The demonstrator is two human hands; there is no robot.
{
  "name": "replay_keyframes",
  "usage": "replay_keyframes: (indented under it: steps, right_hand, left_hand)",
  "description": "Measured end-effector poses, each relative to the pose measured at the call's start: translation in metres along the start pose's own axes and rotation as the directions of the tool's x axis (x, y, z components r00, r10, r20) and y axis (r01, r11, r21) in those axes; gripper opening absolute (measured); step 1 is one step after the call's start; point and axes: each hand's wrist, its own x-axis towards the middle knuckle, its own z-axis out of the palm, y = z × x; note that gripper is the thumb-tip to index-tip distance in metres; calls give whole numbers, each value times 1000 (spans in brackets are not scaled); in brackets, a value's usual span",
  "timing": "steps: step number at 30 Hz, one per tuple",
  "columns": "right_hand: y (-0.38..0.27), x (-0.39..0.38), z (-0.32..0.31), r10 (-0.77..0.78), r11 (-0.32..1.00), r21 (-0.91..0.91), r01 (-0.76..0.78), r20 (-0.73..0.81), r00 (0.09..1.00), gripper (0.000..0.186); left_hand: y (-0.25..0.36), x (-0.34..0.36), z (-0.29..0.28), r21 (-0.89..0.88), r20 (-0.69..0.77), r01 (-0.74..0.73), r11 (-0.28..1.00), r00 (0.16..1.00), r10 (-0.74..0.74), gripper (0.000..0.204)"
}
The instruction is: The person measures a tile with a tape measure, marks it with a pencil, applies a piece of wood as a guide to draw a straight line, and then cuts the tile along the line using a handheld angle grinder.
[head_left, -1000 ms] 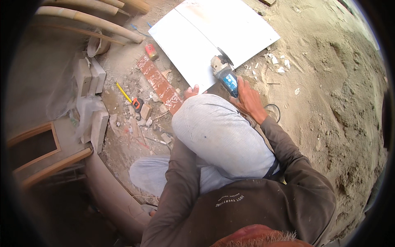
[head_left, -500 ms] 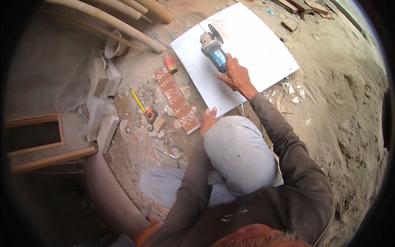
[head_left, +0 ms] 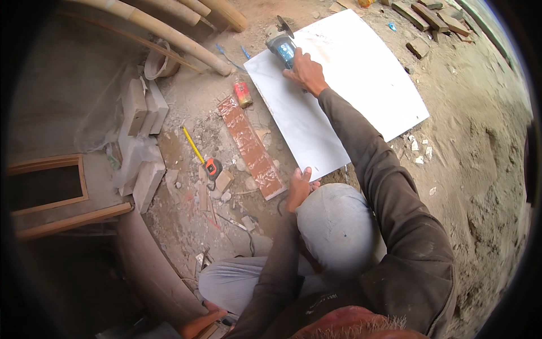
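My right hand [head_left: 307, 72] is wrapped round the blue body of an angle grinder [head_left: 282, 48], over the far left edge of a large white tile [head_left: 350, 85]. The grinder's dark disc [head_left: 285, 26] stands on edge at its far end. At the tile's near corner, my left hand [head_left: 299, 186] grips it, thumb on top and some fingers beneath. A brown strip [head_left: 251, 148] with white residue lies just left of the tile. Beyond the strip's far end stands a red-and-gold can [head_left: 243, 94].
A tape measure [head_left: 212, 168] with its yellow blade out lies among rubble on the left. Pale slabs [head_left: 148, 183] and a bucket [head_left: 162, 63] stand farther left. Wooden poles [head_left: 169, 39] cross the far left; brick-like pieces [head_left: 429, 17] lie far right. Sandy ground [head_left: 474, 152] runs along the right.
The grinder and my right hand have moved away and slightly left, from over the tile's face to its far left edge. The tile sits slightly lower and farther right in view.
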Motion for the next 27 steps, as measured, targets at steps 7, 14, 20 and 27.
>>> replay_keyframes:
  steps: [7, 14, 20, 27]
  right_hand:
    - [-8, 23, 15, 47, 999, -10, -47, 35, 998, 68]
    - [-9, 34, 20, 62, 998, -17, -61, 42, 997, 68]
    - [-6, 42, 22, 66, 997, -33, -63, 74, 995, 71]
    - [-8, 43, 22, 74, 997, -20, -72, 96, 993, 69]
  left_hand:
    - [-12, 8, -6, -88, 14, -16, 996, 1000, 17, 31]
    - [-14, 10, -5, -81, 13, -30, 996, 999, 31, 31]
    - [-17, 12, -5, -110, 23, -46, 993, 999, 48, 31]
    - [-17, 10, -5, -111, 7, -44, 993, 999, 45, 33]
